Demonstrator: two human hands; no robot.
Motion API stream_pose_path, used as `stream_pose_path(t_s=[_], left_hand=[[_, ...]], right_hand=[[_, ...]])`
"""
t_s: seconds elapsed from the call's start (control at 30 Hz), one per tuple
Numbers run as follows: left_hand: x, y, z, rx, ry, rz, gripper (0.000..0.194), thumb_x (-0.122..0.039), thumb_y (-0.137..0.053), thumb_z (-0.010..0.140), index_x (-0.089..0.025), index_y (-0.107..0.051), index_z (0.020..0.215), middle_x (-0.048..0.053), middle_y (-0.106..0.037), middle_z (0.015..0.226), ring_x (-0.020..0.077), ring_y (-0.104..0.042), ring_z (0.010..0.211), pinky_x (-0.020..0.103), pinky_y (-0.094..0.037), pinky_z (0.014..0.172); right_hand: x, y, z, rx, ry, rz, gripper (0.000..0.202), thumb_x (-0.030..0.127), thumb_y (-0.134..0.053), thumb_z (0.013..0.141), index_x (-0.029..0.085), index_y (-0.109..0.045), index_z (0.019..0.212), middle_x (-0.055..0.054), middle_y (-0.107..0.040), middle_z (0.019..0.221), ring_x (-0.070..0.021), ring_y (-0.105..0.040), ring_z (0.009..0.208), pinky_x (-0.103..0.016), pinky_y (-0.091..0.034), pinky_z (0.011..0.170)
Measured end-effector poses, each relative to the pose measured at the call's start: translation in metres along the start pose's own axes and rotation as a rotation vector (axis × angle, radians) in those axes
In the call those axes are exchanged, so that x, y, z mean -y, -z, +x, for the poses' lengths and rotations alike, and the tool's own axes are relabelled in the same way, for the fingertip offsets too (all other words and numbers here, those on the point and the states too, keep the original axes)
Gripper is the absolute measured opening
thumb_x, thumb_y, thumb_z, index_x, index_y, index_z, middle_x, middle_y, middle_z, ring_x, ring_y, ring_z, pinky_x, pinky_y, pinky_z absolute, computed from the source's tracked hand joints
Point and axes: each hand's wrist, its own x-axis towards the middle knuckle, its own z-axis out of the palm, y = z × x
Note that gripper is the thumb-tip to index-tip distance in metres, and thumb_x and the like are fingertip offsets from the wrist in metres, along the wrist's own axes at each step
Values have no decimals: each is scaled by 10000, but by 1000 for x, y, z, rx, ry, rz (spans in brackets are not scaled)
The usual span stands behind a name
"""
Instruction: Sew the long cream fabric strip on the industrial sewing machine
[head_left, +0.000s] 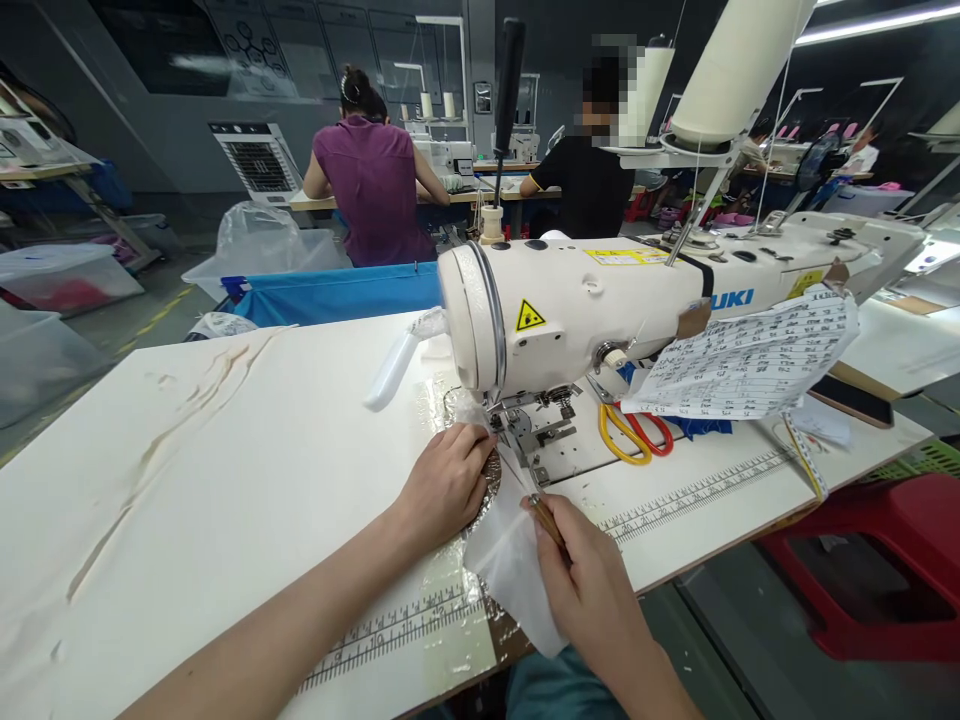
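Observation:
My left hand [448, 475] lies beside the sewing needle area, fingers bent and closed on thin white fabric [510, 570] at the presser foot [517, 435]. What its fingertips grip is partly hidden. Nearer the table's front edge, my right hand [592, 580] is wrapped round the wooden handle of an awl [549, 520]. Its thin metal shaft points up-left toward the needle. The sheer fabric hangs down between my hands, over the front edge. Above both hands stands the white sewing machine [570, 310].
Scissors [626, 435] with yellow and red handles lie right of the needle. A handwritten sheet [742, 360] is taped to the machine. A phone [851, 400], a tape measure [806, 460] and a red stool [885, 570] are at right. Two people sit at machines ahead.

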Motion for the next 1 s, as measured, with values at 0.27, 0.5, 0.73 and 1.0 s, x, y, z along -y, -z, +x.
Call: stream_pose_path(t_s=[0.27,0.5,0.73,1.0], left_hand=[[-1,1,10,-39,-17,-84,242,-115,-449,887,-77,-618,1057,145,-611,1013,246,-560,905,393,-556,789],[-3,-3,22,81,98,41,224,-120,-412,932,-133,-616,841,113,-627,879,227,-536,769,357,-529,652],[14,-7,15,-107,361,-486,249,-336,-500,929,-197,-636,774,57,-663,893,208,-615,865,333,-518,749],[14,-2,18,-76,483,-653,287,-432,-555,877,-206,-629,716,38,-657,876,201,-611,840,315,-490,766]], right_hand=[[31,-5,-2,-63,310,85,301,104,-368,961,166,-528,1209,-69,-657,932,-211,-652,811,-288,-509,670],[45,-9,-9,-98,371,6,284,110,-346,990,146,-526,1207,-83,-693,897,-212,-686,739,-275,-522,633],[10,2,-6,-123,47,-264,315,221,-331,1046,96,-531,1255,-97,-733,869,-223,-697,642,-286,-474,511],[-5,-12,18,-83,46,-440,313,94,-428,958,119,-600,1217,-94,-734,967,-235,-715,739,-293,-479,536]])
